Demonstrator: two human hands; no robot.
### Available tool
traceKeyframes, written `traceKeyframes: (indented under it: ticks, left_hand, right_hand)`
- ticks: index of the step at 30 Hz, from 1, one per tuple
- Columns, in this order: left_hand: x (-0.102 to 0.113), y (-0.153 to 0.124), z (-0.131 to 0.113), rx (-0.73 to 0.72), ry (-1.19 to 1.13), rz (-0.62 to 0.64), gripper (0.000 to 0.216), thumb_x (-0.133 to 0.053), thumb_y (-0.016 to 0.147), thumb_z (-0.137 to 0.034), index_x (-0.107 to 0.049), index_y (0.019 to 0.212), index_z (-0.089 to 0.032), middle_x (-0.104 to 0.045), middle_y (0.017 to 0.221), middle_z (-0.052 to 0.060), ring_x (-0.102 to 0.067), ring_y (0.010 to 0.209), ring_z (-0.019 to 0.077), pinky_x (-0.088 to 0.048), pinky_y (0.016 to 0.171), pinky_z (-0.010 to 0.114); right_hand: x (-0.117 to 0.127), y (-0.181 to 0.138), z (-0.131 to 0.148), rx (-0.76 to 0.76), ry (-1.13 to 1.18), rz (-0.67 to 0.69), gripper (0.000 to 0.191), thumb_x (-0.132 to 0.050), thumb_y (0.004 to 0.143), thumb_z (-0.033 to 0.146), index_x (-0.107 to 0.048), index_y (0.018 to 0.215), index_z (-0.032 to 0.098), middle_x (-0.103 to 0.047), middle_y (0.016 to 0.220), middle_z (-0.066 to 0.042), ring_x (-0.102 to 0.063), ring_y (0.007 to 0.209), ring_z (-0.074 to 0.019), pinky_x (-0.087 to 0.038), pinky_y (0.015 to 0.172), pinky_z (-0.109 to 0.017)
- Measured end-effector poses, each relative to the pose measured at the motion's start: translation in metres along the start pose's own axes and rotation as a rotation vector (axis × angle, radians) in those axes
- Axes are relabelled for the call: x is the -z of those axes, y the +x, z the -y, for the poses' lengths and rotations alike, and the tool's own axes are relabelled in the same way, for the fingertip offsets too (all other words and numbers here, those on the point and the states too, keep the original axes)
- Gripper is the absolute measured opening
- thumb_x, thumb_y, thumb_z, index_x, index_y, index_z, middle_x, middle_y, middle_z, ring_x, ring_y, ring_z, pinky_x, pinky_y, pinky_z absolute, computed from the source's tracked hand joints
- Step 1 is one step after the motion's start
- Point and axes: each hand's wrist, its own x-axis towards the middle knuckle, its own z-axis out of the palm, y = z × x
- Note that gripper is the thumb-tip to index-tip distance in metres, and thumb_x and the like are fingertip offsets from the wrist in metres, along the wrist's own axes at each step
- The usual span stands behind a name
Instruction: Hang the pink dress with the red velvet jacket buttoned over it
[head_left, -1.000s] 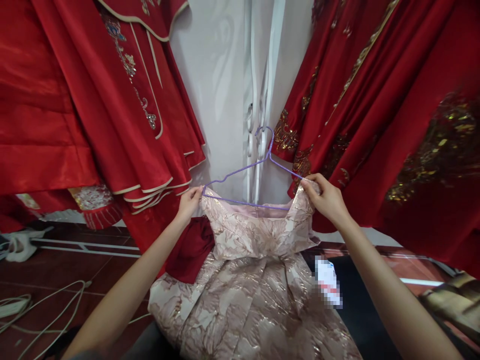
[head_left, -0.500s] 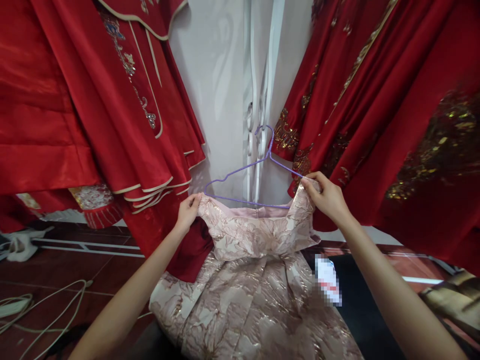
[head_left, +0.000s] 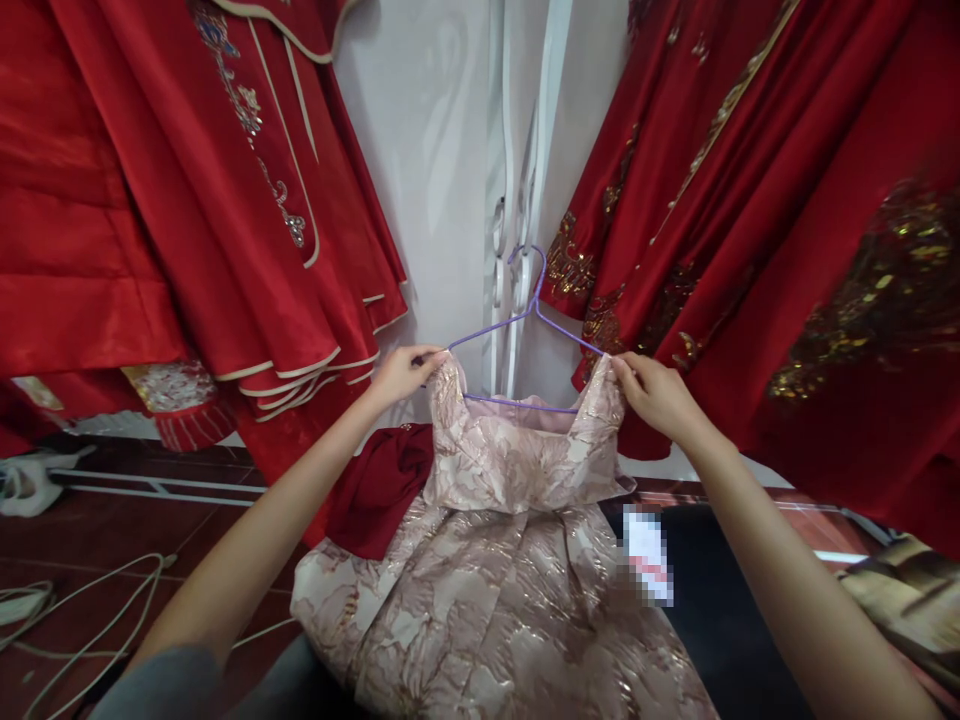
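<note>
A pale pink dress [head_left: 517, 560] with a shiny floral pattern spreads out in front of me, its bodice toward the white doors. Inside its neckline sits a purple hanger [head_left: 491, 328], hook pointing away from me. My left hand [head_left: 407, 374] pinches the left shoulder strap where it lies over the hanger's left arm. The right strap, over the hanger's other arm, is between the closed fingers of my right hand [head_left: 651, 392]. The hanger's left tip is mostly hidden by the strap and my fingers.
Red embroidered garments [head_left: 300, 200] hang at the left, and more red garments [head_left: 720, 200] with gold sequins hang at the right. Between them stand white doors [head_left: 420, 180]. A dark red cloth [head_left: 379, 490] lies beside the bodice. A pale cable [head_left: 142, 600] loops over the floor at lower left.
My left hand has moved up and to the right, bringing the left strap over the hanger's left arm. My right hand keeps its hold on the other strap.
</note>
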Motion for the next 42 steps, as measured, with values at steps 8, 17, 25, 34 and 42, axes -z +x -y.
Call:
traceKeyframes:
  ticks: [8,17,25,34,42]
  left_hand:
    - [0.018,-0.028,0.076,0.299,-0.05,0.075,0.021,-0.073,0.046,-0.036,-0.068,0.059,-0.02,-0.071,0.065,0.005,-0.063,0.055,0.0191,-0.049,0.057,0.027]
    - [0.035,-0.016,0.096,0.391,0.131,0.167,0.029,-0.079,0.037,-0.022,-0.051,0.035,-0.024,-0.044,0.032,-0.005,-0.05,0.04,0.0162,-0.042,0.053,0.026]
    - [0.021,0.048,0.029,0.28,0.021,-0.076,0.024,-0.068,0.071,-0.037,-0.062,0.058,-0.017,-0.06,0.054,0.002,-0.058,0.057,0.0181,-0.046,0.066,0.031]
    - [0.005,0.031,-0.084,-0.031,-0.536,0.002,0.036,-0.063,0.082,-0.046,-0.057,0.095,-0.014,-0.071,0.095,0.009,-0.066,0.1,0.024,-0.051,0.09,0.04]
    - [0.002,0.017,-0.063,0.102,-0.798,0.055,0.021,-0.065,0.083,-0.034,-0.063,0.091,-0.015,-0.073,0.101,0.008,-0.064,0.108,0.0227,-0.045,0.102,0.038]
  right_hand:
    - [0.005,-0.004,-0.01,0.021,0.146,-0.009,0.041,-0.053,0.087,0.042,-0.057,0.124,0.025,-0.064,0.122,-0.007,-0.062,0.107,-0.0258,-0.048,0.092,-0.041]
    - [-0.012,0.021,0.02,0.103,0.214,-0.021,0.041,-0.053,0.087,0.035,-0.054,0.126,0.024,-0.064,0.123,-0.009,-0.062,0.108,-0.0262,-0.047,0.094,-0.045]
    - [-0.028,0.045,0.034,0.077,0.335,0.002,0.03,-0.049,0.088,0.041,-0.059,0.111,0.023,-0.069,0.105,-0.007,-0.066,0.097,-0.0232,-0.051,0.087,-0.04]
    - [0.01,0.076,0.031,-0.246,0.606,0.471,0.027,-0.067,0.078,0.038,-0.064,0.098,0.02,-0.073,0.086,-0.009,-0.067,0.055,-0.017,-0.058,0.052,-0.033]
    - [-0.015,0.112,0.063,0.025,0.603,1.039,0.032,-0.075,0.071,0.041,-0.072,0.101,0.032,-0.067,0.119,-0.001,-0.061,0.111,-0.02,-0.056,0.084,-0.032]
